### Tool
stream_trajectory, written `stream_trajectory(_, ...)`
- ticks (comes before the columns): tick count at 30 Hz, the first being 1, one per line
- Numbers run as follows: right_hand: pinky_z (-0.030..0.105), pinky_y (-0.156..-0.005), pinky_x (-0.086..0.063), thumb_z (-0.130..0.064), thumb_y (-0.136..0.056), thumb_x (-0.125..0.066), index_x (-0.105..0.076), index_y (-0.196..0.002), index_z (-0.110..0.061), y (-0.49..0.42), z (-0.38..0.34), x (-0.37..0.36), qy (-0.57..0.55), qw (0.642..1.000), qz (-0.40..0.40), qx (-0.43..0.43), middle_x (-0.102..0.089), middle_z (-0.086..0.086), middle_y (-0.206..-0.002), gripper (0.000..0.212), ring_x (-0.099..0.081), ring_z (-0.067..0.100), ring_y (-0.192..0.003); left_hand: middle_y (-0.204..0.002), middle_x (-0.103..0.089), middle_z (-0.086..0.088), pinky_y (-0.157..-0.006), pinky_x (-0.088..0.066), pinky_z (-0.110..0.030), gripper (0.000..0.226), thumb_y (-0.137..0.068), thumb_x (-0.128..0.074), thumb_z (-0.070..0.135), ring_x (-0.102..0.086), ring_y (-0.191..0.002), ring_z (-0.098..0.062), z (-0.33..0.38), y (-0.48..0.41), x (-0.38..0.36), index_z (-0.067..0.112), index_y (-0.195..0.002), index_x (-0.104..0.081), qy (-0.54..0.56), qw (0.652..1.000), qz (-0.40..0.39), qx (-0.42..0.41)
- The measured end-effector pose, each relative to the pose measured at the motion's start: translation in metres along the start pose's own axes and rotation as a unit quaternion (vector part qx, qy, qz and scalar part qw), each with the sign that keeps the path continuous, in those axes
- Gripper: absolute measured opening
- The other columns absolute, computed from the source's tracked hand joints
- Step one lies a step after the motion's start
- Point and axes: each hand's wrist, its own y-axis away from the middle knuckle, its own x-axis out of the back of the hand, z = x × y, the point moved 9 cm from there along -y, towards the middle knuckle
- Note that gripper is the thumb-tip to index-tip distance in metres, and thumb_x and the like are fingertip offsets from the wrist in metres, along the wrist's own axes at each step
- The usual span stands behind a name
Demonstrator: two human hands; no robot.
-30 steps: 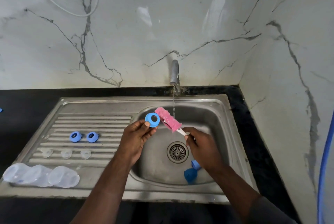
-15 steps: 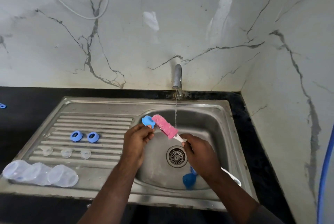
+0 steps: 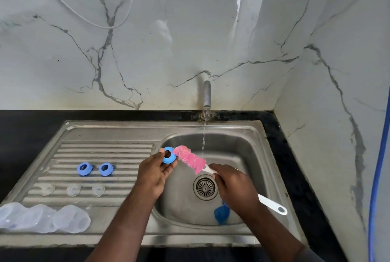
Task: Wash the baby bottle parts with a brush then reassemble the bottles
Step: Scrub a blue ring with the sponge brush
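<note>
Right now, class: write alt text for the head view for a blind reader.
Over a steel sink, the left hand holds a blue bottle ring and the right hand holds a pink brush against it, beside a tap stream. Two blue rings, three teats and clear bottles lie on the drainboard.

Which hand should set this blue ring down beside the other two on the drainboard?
The left hand: it holds the blue ring and is nearest the drainboard; the right hand grips the brush over the basin.
</note>
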Motion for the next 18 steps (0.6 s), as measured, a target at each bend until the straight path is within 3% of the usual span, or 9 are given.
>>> stream_trajectory(2,0.042,-0.067,-0.057,-0.036,-0.092,-0.045,-0.058,-0.123,-0.036,0.000,-0.005,-0.001,0.001,1.000,0.003,0.003,-0.070,-0.010,-0.098,0.033,-0.068,0.021,-0.085,-0.117,-0.067,-0.022,-0.070,-0.063,-0.032,0.019,-0.102,-0.055,0.009,-0.070,-0.097,-0.029,0.005,-0.004,0.001,0.001,-0.116,-0.063,0.007,1.000,0.004,-0.018)
stream_trajectory(6,0.043,-0.067,-0.058,-0.032,-0.091,-0.050,-0.060,-0.121,-0.032,-0.005,-0.009,0.005,-0.008,0.999,0.040,-0.016,-0.071,-0.006,-0.098,0.031,-0.069,0.024,-0.085,-0.116,-0.069,-0.021,-0.077,-0.063,-0.035,0.027,-0.103,-0.051,0.009,-0.074,-0.092,-0.027,0.001,-0.002,-0.013,0.001,-0.127,-0.060,-0.037,0.998,-0.040,-0.025)
stream_trajectory(11,0.044,-0.062,-0.058,-0.028,-0.090,-0.054,-0.063,-0.119,-0.029,-0.001,-0.015,0.003,-0.011,0.999,0.051,-0.008,-0.071,-0.004,-0.093,0.030,-0.069,0.027,-0.081,-0.114,-0.068,-0.021,-0.092,-0.054,-0.044,0.019,-0.105,-0.050,0.011,-0.072,-0.092,-0.024,0.001,-0.004,-0.017,0.000,-0.114,-0.062,-0.007,0.999,-0.032,-0.019)
stream_trajectory(18,0.045,-0.059,-0.058,-0.027,-0.090,-0.055,-0.063,-0.120,-0.030,0.005,-0.020,-0.003,0.010,0.999,0.045,0.028,-0.071,-0.005,-0.091,0.032,-0.069,0.027,-0.077,-0.106,-0.070,-0.020,-0.075,-0.057,-0.038,0.027,-0.104,-0.049,0.011,-0.071,-0.091,-0.027,-0.005,-0.009,-0.006,-0.002,-0.128,-0.056,0.064,0.997,0.034,0.028)
